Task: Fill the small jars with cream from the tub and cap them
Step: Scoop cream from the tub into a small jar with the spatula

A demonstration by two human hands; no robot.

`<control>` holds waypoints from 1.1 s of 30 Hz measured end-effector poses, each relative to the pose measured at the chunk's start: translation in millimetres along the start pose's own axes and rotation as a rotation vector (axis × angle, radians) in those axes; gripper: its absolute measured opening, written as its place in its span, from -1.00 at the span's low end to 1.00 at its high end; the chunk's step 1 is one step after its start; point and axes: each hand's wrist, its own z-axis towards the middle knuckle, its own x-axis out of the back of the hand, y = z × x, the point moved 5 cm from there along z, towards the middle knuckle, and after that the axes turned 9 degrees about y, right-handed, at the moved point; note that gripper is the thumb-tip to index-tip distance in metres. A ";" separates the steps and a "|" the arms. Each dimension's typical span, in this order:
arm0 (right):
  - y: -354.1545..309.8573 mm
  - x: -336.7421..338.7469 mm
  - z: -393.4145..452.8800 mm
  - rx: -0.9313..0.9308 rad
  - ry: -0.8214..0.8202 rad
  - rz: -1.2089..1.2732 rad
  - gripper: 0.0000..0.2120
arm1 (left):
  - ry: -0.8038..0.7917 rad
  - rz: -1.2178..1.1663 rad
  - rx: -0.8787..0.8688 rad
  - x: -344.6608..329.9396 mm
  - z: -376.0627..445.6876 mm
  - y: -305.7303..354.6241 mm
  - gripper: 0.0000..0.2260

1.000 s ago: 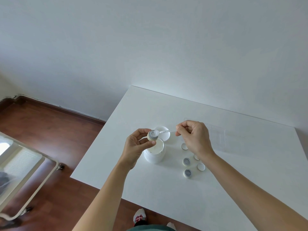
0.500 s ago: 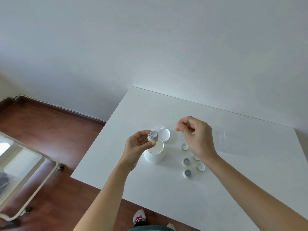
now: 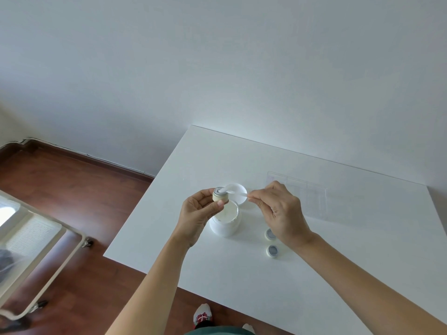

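Observation:
My left hand (image 3: 197,215) pinches a small cream-coloured jar (image 3: 219,195) above the open white tub (image 3: 226,220), which holds cream. My right hand (image 3: 281,211) pinches the handle of a thin white spatula (image 3: 235,193); its tip lies on the held jar's mouth with a dab of cream. Two more small open jars (image 3: 270,234) (image 3: 273,250) stand on the table just below my right hand. The tub's white lid (image 3: 238,192) lies flat behind the tub. Any small caps are hidden behind my right hand.
The white table (image 3: 314,274) ends at a left edge (image 3: 145,201) near the tub and a near edge by my feet. A clear plastic sheet (image 3: 312,197) lies at the back right. A cream trolley (image 3: 36,250) stands on the wooden floor to the left.
My right hand drew the spatula back from the jar half a second ago, then returned it; its tip now lies on the jar's mouth. The left hand holds the jar steady.

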 end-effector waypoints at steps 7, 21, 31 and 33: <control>-0.3 11.8 6.2 -0.032 0.026 -0.004 -0.94 | -0.013 0.021 -0.013 3.1 1.2 -1.4 -0.73; 26.5 4.3 30.3 -0.396 -0.123 0.027 -0.86 | -0.055 0.206 -0.091 0.7 1.6 4.9 -0.67; 35.0 -1.7 25.9 -0.547 -0.225 0.058 -0.85 | -0.046 0.225 -0.105 0.9 2.6 4.0 -0.67; 35.1 -2.8 22.7 -0.585 -0.232 0.079 -0.84 | -0.036 0.225 -0.114 1.3 2.9 3.0 -0.67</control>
